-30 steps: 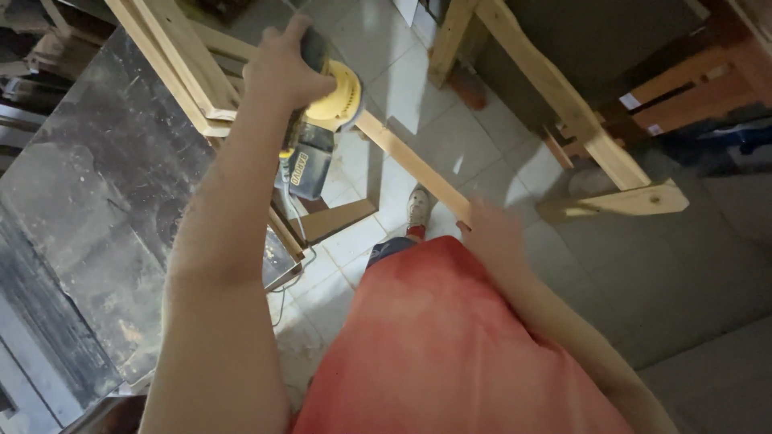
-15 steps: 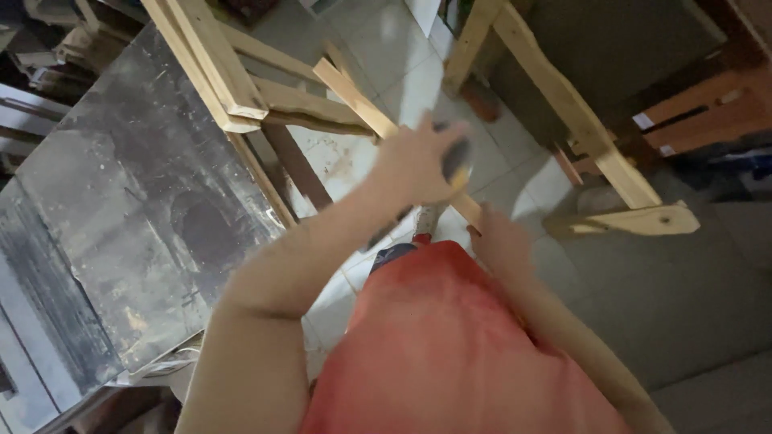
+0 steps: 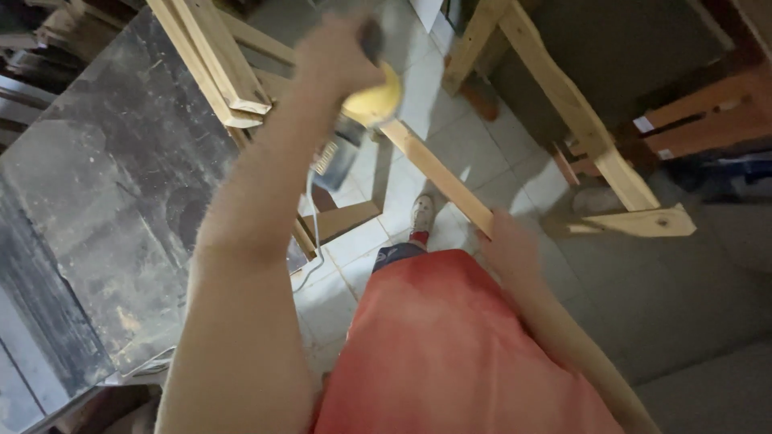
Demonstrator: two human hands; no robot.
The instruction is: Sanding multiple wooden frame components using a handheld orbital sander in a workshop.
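My left hand [image 3: 336,50] is stretched forward and closed around a yellow power sander [image 3: 375,100], which rests on the far part of a long pale wooden slat [image 3: 438,173]. The slat slopes down toward me. My right hand [image 3: 508,245] grips its near end, just above my red garment [image 3: 450,354]. Motion blur hides the fingers of both hands.
A dark, worn metal table [image 3: 104,201] fills the left side. A pale wooden frame [image 3: 217,68] leans over it. At the right stands a wooden trestle [image 3: 587,137] with reddish timber [image 3: 691,112] behind. My shoe [image 3: 420,214] and a cable [image 3: 312,259] are on the tiled floor.
The sander slid down the slat toward my right hand half a second ago, and my left hand has now pushed it back up to the far part. My right hand stayed put.
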